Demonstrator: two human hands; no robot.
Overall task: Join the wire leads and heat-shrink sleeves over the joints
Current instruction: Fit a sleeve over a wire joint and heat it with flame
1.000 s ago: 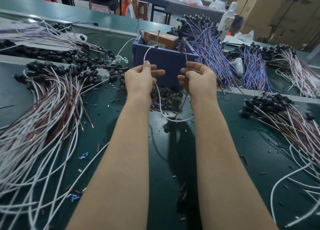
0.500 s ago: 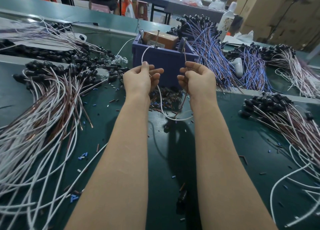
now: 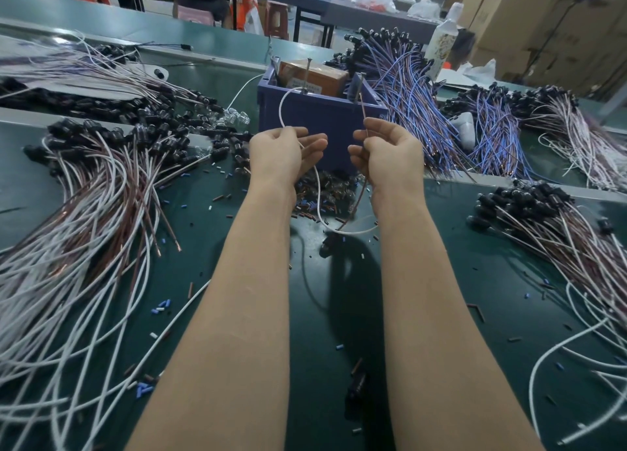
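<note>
L hand (image 3: 281, 155) & R hand (image 3: 390, 155) barely moved; white wire (image 3: 280, 109) slack rose slightly.

No legible text — carton label (image 3: 303, 84) a blur

White wire (image 3: 280, 111) in left hand (image 3: 281, 155), brown wire (image 3: 364, 118) in right hand (image 3: 390, 155). Surface (image 3: 458, 281) dark green. Bin (image 3: 322, 125) blue-purple, box (image 3: 315, 77) inside orange-brown. Left bundle (image 3: 84, 220) white and brown with black caps. Far bundle (image 3: 407, 87) blue and purple. Right bundle (image 3: 559, 233) brown and white, black caps. Scattered sleeve bits (image 3: 162, 306) blue, white, brown. Bottle (image 3: 441, 40) white with speckled print.
</note>
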